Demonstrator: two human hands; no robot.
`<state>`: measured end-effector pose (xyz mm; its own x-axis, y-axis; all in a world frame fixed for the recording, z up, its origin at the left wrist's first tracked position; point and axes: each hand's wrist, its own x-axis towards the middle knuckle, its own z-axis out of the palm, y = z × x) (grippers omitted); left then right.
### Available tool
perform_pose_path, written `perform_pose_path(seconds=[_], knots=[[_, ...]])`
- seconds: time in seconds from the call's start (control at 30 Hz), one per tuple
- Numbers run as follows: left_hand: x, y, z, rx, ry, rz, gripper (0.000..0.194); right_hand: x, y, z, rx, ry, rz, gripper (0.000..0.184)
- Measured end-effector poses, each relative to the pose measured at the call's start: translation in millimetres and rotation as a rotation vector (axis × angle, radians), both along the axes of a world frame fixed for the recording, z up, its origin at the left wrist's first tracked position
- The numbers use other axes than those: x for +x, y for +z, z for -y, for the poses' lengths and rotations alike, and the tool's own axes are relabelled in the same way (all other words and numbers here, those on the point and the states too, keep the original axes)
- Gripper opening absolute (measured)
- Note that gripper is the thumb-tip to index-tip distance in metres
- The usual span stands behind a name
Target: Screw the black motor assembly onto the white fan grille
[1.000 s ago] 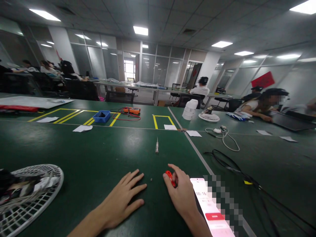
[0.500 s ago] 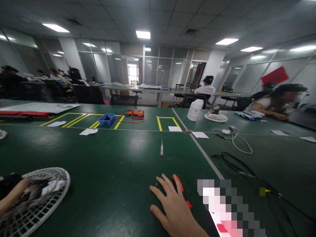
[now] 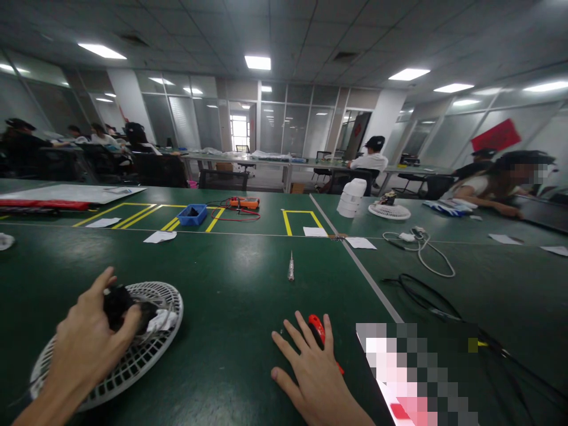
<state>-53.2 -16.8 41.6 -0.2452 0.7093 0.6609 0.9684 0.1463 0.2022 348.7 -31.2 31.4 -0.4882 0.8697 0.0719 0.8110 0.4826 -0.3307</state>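
Note:
My left hand (image 3: 86, 331) is closed around the black motor part (image 3: 119, 303) on a round white fan grille (image 3: 168, 296). Wires and a white piece show beside that part, and my fingers cover some of it. On the green table my right hand (image 3: 310, 370) lies with fingers spread, holding nothing. Beneath and beside its fingers is a red tool (image 3: 316, 326), mostly hidden, so its kind is unclear. A clear-handled screwdriver (image 3: 291, 269) lies farther forward, touched by neither hand.
Ahead are a blue bin (image 3: 192, 215), an orange multimeter (image 3: 245, 203) with red leads, and yellow tape outlines. To the right lie a black cable (image 3: 426, 302), a white cord (image 3: 437, 266), a second fan grille (image 3: 389, 212) and a pixelated bright object. A person sits at far right.
My left hand and the fan grille have moved right and forward over the table, farther into view. My right hand has barely shifted, fingers slightly more spread.

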Motion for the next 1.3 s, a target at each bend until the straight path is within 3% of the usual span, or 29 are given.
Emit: perform_pose_path(seconds=[0.07, 0.27, 0.47, 0.63, 0.8, 1.03, 1.17, 1.3], knots=[[29, 1.2, -4, -0.065, -0.009, 0.023, 0.069, 0, -0.4, 0, -0.009, -0.015, -0.023, 0.052], [103, 3.2, -21, 0.015, -0.291, 0.071, 0.065, -2, -3.3, -1, 0.032, -0.031, -0.094, 0.044], [158, 8.4, -30, -0.023, -0.444, 0.156, 0.06, 6, -3.4, -7, 0.343, -0.15, -0.266, 0.031], [196, 14.7, -25, -0.032, -0.566, 0.226, 0.067, 18, -1.7, -14, 0.544, -0.234, -0.437, 0.02], [211, 7.3, -17, -0.003, -0.688, 0.234, 0.07, 21, -3.2, -13, 0.556, -0.308, -0.579, 0.015], [204, -6.6, -4, 0.079, -0.785, 0.145, 0.069, 16, -2.8, -9, 0.462, -0.45, -0.739, 0.021], [208, -10.5, 1, 0.127, -0.805, 0.101, 0.068, 13, -2.2, -8, 0.465, -0.428, -0.818, 0.031], [220, -15.0, 6, 0.179, -0.733, 0.088, 0.071, 11, -3.6, -5, 0.513, -0.369, -0.875, 0.041]])
